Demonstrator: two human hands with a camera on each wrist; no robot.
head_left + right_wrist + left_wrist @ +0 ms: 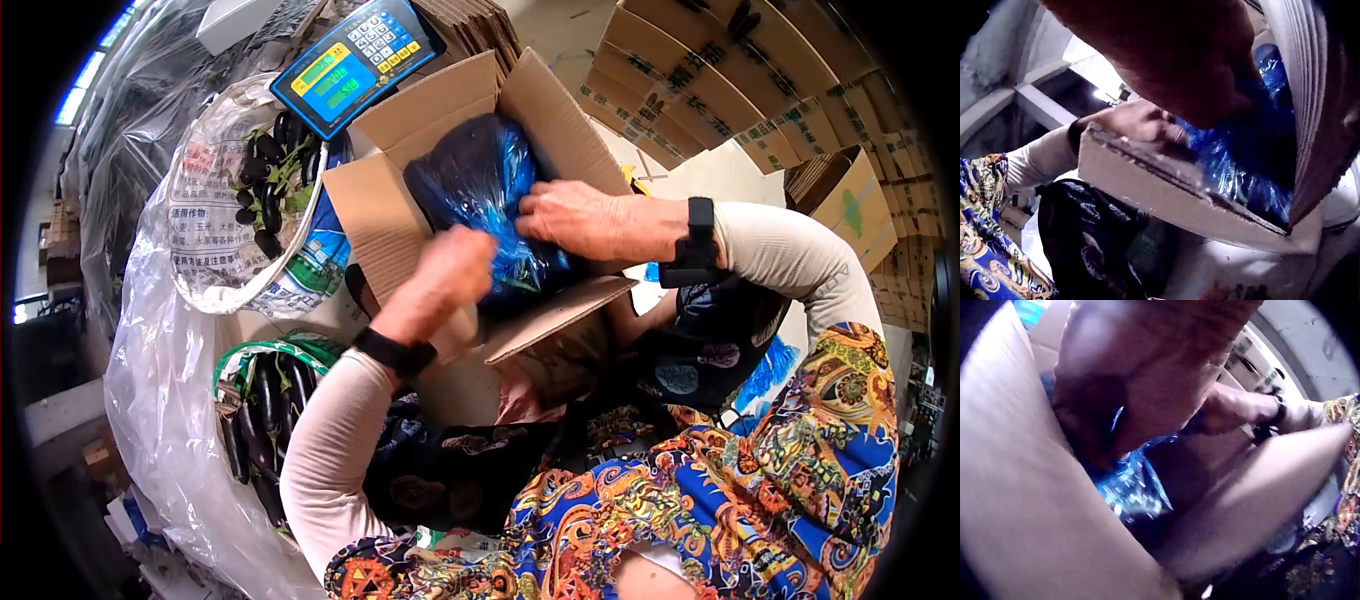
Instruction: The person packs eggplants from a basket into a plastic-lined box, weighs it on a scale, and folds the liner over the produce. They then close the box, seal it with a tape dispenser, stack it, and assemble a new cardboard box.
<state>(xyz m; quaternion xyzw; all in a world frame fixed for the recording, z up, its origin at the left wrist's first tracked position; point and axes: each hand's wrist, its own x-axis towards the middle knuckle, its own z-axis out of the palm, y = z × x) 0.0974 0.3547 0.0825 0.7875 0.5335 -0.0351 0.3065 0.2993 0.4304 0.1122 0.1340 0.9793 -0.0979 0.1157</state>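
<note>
A blue plastic bag (470, 190) with dark contents sits in an open cardboard box (375, 215). My left hand (450, 270), slightly blurred, grips the bag's gathered plastic from the near left. From the right, my right hand (575, 218) holds the same plastic with curled fingers. The left wrist view has shiny blue film (1135, 487) below the left hand (1141, 375). In the right wrist view, the right hand (1191, 69) reaches over a box flap (1147, 187), and the left hand (1144, 122) is close by at the film. Most fingertips are hidden.
A scale display (358, 65) stands behind the box. On the left are a white sack (215, 225) holding eggplants and a green-rimmed bag of more eggplants (265, 400). Flattened printed cartons (690, 70) lie at the back right. Clear plastic sheeting (150, 370) hangs at left.
</note>
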